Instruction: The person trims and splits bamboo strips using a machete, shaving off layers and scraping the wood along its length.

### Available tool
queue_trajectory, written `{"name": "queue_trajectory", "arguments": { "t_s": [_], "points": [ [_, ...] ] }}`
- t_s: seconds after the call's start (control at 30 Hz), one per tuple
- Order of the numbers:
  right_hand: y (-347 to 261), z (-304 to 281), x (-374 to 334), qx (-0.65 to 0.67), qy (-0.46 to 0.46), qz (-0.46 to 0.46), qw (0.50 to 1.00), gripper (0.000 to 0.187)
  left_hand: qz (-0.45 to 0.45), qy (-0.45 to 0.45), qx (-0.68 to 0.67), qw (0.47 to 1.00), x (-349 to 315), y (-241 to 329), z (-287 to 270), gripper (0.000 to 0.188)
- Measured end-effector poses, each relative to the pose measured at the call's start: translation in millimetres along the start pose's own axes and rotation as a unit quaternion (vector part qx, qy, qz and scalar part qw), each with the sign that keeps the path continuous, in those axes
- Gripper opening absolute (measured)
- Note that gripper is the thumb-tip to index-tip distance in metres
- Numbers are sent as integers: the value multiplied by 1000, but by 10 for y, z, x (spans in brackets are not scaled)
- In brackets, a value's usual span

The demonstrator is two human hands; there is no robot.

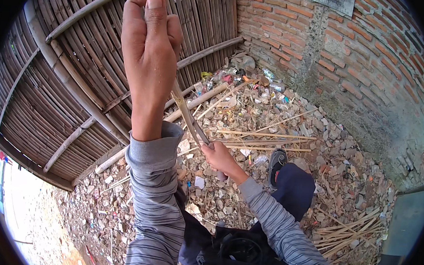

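My left hand point(152, 36) is raised high in front of the bamboo wall, its thumb and fingers pinched together. A thin tip shows above the fingers. From behind the left wrist a split bamboo strip point(181, 101) slants down toward my right hand point(221, 160); the wrist hides its upper stretch, and it appears to be the piece pinched in the left hand. Lower down, my right hand is closed around the handle of a knife point(223, 176). Its dark blade point(200, 133) lies against the lower part of the strip.
Bamboo wall point(81, 51) with pole rails stands at left, a brick wall point(333, 57) at right. Rubble and litter point(252, 103) cover the ground. Bamboo strips point(269, 141) lie beyond my right hand; another pile point(351, 233) lies lower right. My shoe point(277, 165) rests on the stones.
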State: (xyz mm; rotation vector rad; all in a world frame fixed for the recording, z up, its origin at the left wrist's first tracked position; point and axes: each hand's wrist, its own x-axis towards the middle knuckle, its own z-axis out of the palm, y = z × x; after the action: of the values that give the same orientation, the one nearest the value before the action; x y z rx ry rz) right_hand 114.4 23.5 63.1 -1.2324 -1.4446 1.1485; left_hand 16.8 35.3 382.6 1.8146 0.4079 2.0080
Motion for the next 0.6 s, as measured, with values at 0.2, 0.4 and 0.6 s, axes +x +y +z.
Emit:
{"name": "queue_trajectory", "arguments": {
  "t_s": [0.2, 0.4, 0.6],
  "points": [
    [325, 214, -8, 113, 4, 77, 991, 32, -18, -39, -18, 999, -27, 98, -117, 27],
    [205, 220, -124, 191, -86, 147, 967, 34, -122, -50, 1, 991, -133, 284, -174, 43],
    [121, 383, -153, -82, 79, -48, 992, 30, -224, -41, 31, 973, -269, 212, -375, 74]
  ]
}}
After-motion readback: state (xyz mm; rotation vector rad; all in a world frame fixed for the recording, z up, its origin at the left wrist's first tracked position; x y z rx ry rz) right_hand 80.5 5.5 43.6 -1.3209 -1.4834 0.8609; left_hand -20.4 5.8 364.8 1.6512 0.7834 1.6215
